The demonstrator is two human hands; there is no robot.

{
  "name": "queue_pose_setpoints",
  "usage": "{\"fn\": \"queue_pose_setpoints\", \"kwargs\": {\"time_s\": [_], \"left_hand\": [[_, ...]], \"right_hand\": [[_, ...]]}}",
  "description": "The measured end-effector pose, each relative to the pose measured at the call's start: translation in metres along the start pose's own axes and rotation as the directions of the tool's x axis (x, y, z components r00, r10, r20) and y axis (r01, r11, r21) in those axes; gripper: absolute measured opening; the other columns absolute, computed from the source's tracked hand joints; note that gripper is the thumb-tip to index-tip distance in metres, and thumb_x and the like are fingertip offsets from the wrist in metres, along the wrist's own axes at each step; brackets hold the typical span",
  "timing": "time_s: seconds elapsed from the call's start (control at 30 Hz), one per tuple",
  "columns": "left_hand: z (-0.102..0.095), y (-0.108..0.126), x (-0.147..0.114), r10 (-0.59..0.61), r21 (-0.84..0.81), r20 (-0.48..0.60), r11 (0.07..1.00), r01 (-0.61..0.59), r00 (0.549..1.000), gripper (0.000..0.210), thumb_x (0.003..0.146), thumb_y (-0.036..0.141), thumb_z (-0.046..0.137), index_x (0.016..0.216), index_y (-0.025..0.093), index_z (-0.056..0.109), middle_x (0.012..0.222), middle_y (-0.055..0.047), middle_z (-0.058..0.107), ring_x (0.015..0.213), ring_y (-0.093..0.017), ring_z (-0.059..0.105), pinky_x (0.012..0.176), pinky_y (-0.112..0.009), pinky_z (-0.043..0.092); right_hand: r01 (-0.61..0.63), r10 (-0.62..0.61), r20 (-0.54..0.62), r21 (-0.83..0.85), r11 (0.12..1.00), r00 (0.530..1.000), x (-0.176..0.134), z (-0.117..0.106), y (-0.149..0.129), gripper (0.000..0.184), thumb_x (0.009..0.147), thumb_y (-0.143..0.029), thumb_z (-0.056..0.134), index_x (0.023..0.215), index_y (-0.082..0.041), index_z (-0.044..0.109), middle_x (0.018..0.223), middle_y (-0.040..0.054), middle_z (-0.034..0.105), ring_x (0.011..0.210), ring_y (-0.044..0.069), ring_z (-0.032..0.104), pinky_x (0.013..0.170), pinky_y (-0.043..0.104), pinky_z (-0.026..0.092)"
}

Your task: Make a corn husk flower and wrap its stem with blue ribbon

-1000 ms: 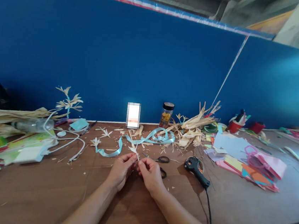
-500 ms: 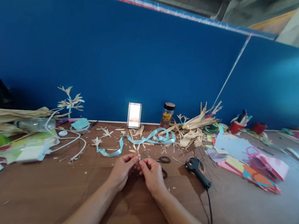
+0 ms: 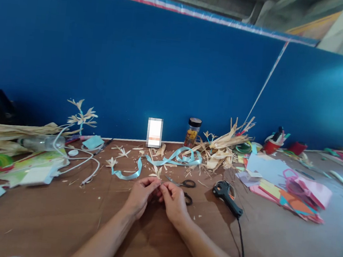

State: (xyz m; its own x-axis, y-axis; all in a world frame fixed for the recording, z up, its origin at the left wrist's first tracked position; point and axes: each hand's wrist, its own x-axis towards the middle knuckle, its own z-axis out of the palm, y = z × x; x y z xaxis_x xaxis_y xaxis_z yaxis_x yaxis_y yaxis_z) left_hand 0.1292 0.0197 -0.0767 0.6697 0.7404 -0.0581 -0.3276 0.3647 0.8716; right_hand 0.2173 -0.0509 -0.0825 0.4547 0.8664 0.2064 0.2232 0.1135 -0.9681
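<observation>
While the two hands work close together over the brown tabletop [image 3: 57,223], the left grip [image 3: 140,194] is pinched around the bottom of a pale flower [image 3: 156,171]. The flower's dry petals poke up just past the fingertips. The right grip [image 3: 172,200] is touching or almost touching the left one. Its fingers are bent in, but I cannot tell if they are tight together or have hold of anything.

Scissors [image 3: 184,183] lie just beside the right grip, partly hidden behind it. A black glue gun [image 3: 229,202] lies farther to its right. Past both grips, a shiny blue ribbon [image 3: 128,177] curls among dry scraps. Farther on, a jar [image 3: 192,134] with a black lid stands upright, near a messy dry leaf bundle [image 3: 223,148]. Behind everything is a big blue wall [image 3: 154,61].
</observation>
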Motion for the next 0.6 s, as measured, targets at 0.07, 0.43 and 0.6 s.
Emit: {"fn": "queue_pose_setpoints", "kwargs": {"time_s": [0.07, 0.43, 0.6], "left_hand": [[0.0009, 0.0011, -0.0007, -0.021, -0.015, 0.037, 1.000, 0.022, 0.999, 0.020, 0.063, 0.028, 0.067, 0.073, 0.011, 0.061, 0.056, -0.001, 0.057, 0.050, -0.010, 0.051, 0.048, -0.023, 0.041], [0.0011, 0.0006, -0.0005, 0.003, 0.011, 0.002, 1.000, -0.003, 1.000, 0.020, 0.062, 0.029, 0.067, 0.060, 0.012, 0.058, 0.049, 0.001, 0.053, 0.045, -0.010, 0.048, 0.043, -0.022, 0.038], [0.0025, 0.0023, -0.0007, -0.035, -0.029, 0.038, 0.999, 0.037, 0.999, 0.022, 0.062, 0.031, 0.068, 0.070, 0.011, 0.062, 0.055, -0.001, 0.056, 0.049, -0.011, 0.050, 0.046, -0.023, 0.040]], "right_hand": [[-0.013, 0.013, -0.003, 0.013, 1.000, 1.000, 0.0003, -0.0013, 0.0003, 0.028, 0.082, -0.036, 0.042, 0.073, -0.014, 0.057, 0.060, 0.0002, 0.057, 0.049, 0.008, 0.048, 0.049, 0.019, 0.038], [0.033, -0.032, 0.036, -0.041, 0.999, 0.999, -0.0004, 0.0008, 0.0029, 0.028, 0.082, -0.036, 0.040, 0.072, -0.015, 0.056, 0.060, -0.0002, 0.055, 0.051, 0.009, 0.048, 0.051, 0.019, 0.038], [0.021, -0.020, 0.024, -0.047, 0.999, 1.000, 0.0008, -0.0003, 0.0060, 0.028, 0.083, -0.036, 0.038, 0.074, -0.016, 0.055, 0.060, -0.0008, 0.054, 0.050, 0.008, 0.047, 0.051, 0.019, 0.038]]}}
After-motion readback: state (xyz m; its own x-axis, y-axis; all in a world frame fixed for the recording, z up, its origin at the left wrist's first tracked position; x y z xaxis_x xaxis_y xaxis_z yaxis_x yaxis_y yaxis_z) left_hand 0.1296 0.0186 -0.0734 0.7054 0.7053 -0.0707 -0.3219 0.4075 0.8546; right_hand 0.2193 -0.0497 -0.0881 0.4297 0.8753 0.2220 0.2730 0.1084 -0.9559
